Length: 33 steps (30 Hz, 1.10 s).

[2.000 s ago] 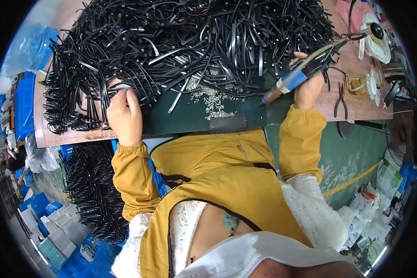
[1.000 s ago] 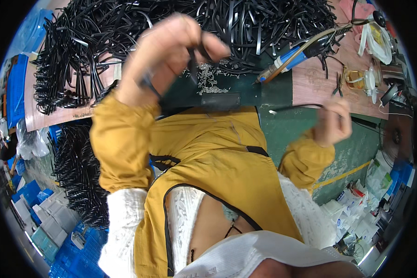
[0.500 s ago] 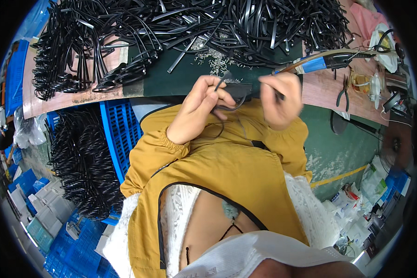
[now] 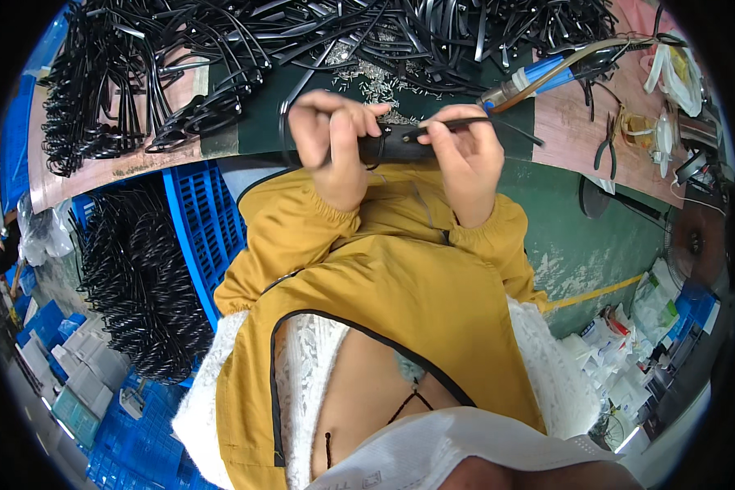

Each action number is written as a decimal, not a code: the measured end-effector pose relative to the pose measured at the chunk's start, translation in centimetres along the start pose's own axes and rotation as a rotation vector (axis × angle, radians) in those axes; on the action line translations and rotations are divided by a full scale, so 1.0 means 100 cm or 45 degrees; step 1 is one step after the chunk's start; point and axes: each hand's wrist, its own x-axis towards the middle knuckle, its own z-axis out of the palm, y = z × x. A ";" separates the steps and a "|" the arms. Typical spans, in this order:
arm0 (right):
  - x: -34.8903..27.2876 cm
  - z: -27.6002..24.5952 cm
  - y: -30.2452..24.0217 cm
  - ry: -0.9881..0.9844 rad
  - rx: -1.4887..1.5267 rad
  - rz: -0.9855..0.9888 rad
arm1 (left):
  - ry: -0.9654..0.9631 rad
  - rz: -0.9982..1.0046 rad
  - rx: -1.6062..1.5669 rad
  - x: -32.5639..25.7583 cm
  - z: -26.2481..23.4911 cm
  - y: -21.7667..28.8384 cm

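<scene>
Just above the bench's near edge, my left hand [image 4: 332, 145] is closed around a black eyeglass frame [image 4: 284, 131]; its rims show on both sides of the fingers. My right hand [image 4: 468, 159] pinches a black temple arm [image 4: 514, 133] between thumb and fingers. One end points left toward the frame, and its thin tip sticks out to the right. The frame and the arm look close but apart. Beneath both hands is a dark block [image 4: 407, 147] at the bench edge, partly hidden. Small metal screws [image 4: 376, 90] lie scattered just beyond.
Loose black temple arms [image 4: 433, 37] are heaped along the back. Assembled glasses [image 4: 90, 106] line the left. A blue electric screwdriver [image 4: 539, 77] with a hose lies right, near pliers [image 4: 606, 151]. A blue crate [image 4: 208, 216] and many more black frames [image 4: 143, 286] stand lower left.
My left hand has turned and risen with the eyeglass frame, moving slightly left. My right hand has shifted a little left and now plainly shows a temple arm. The whole view has tilted slightly.
</scene>
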 end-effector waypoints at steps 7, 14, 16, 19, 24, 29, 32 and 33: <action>0.011 0.012 0.007 -0.079 0.274 0.146 | -0.373 -0.043 0.383 -0.061 -0.057 0.007; 0.015 0.020 0.003 -0.011 0.144 0.178 | -0.347 0.033 0.673 -0.065 -0.051 0.003; 0.011 0.019 0.000 -0.063 -0.084 0.065 | -0.343 -0.008 0.730 -0.065 -0.049 0.005; 0.005 0.021 0.001 -0.016 -0.236 -0.131 | -0.290 -0.081 0.723 -0.066 -0.046 0.009; 0.005 0.018 0.001 -0.024 -0.002 0.163 | -0.182 -0.196 0.478 -0.054 -0.034 0.019; 0.046 -0.004 -0.033 -0.909 -0.118 -0.004 | 0.223 -0.526 0.182 -0.014 -0.038 0.044; 0.097 0.019 -0.056 -0.966 -0.434 -0.365 | 0.325 -0.681 0.037 0.006 -0.050 0.053; 0.115 0.044 -0.054 -0.722 -0.489 -0.563 | 0.306 -0.722 0.070 0.009 -0.052 0.054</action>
